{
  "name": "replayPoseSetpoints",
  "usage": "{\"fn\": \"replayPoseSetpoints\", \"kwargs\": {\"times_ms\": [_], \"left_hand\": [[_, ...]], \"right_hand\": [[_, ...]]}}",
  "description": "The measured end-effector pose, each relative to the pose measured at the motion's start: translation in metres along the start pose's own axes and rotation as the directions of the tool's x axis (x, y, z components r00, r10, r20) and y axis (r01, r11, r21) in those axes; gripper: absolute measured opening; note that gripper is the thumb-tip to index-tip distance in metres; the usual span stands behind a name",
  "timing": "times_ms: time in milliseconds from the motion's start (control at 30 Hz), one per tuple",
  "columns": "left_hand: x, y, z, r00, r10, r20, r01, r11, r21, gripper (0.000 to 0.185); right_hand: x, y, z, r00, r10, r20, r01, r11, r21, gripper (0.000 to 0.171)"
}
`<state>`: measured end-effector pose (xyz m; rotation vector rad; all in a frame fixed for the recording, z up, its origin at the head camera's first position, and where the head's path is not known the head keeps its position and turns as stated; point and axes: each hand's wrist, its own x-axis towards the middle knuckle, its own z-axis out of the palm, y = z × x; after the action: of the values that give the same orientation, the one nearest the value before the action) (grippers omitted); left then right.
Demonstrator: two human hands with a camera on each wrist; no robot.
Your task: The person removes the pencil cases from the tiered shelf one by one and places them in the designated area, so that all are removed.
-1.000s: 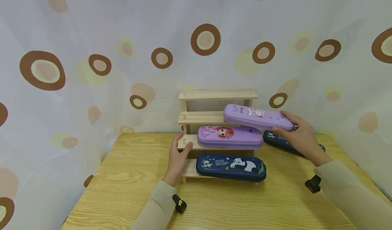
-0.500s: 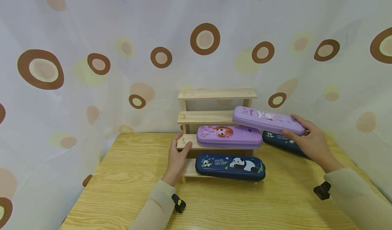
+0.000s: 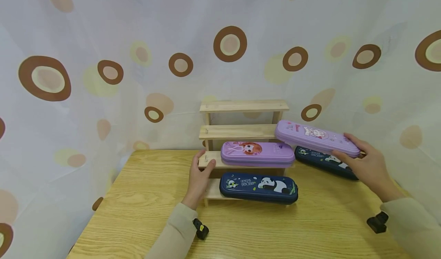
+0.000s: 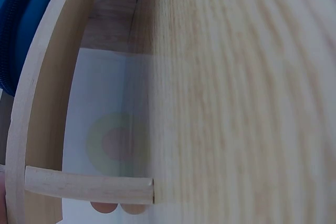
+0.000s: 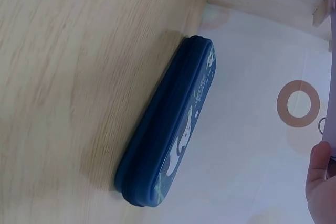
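Note:
My right hand [image 3: 370,167] grips the right end of a light purple pencil case [image 3: 317,134] with a cartoon print, thumb at the front edge. The case is held up off the right side of a stepped wooden rack [image 3: 237,131] and overlaps a dark blue panda pencil case [image 3: 327,162] lying on the table behind. My left hand [image 3: 200,180] holds the left end of the rack's second step from the bottom. On that step lies a purple pencil case [image 3: 256,153] with a red-haired girl; on the bottom step, another navy panda pencil case [image 3: 258,188].
The rack stands on a wood-grain table [image 3: 155,213], close to a pale curtain [image 3: 103,40] with brown ring patterns. Its top step [image 3: 244,105] rises against the curtain. The right wrist view shows the blue pencil case [image 5: 165,124] beside the curtain.
My right hand has carried the light purple pencil case rightward and slightly down, away from the rack's upper step. My left hand has stayed on the rack's left end.

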<state>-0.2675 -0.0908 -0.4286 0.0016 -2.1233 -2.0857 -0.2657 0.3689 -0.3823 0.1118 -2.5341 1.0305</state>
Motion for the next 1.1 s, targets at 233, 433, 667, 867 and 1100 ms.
{"fn": "replayPoseSetpoints", "kwargs": {"times_ms": [233, 433, 667, 867, 1100], "left_hand": [[0.001, -0.001, 0.0, 1.0, 0.004, -0.001, -0.004, 1.0, -0.001, 0.057], [0.001, -0.001, 0.0, 1.0, 0.008, 0.0, -0.008, 1.0, -0.003, 0.058], [0.001, -0.001, 0.0, 1.0, 0.004, 0.002, -0.004, 1.0, -0.008, 0.059], [0.001, -0.001, -0.001, 1.0, 0.012, 0.003, -0.012, 1.0, -0.004, 0.059], [0.002, -0.002, 0.0, 1.0, 0.008, -0.001, -0.008, 1.0, 0.005, 0.058]], "right_hand": [[-0.007, 0.014, -0.011, 0.999, 0.034, -0.016, -0.034, 0.999, -0.006, 0.075], [-0.013, 0.025, -0.019, 0.998, 0.052, -0.04, -0.051, 0.999, 0.004, 0.075], [-0.019, 0.037, -0.025, 0.994, 0.086, -0.061, -0.086, 0.996, -0.004, 0.076], [-0.024, 0.047, -0.027, 0.994, 0.099, -0.049, -0.1, 0.995, -0.02, 0.078], [-0.028, 0.062, -0.022, 0.994, 0.099, -0.037, -0.101, 0.992, -0.073, 0.079]]}}
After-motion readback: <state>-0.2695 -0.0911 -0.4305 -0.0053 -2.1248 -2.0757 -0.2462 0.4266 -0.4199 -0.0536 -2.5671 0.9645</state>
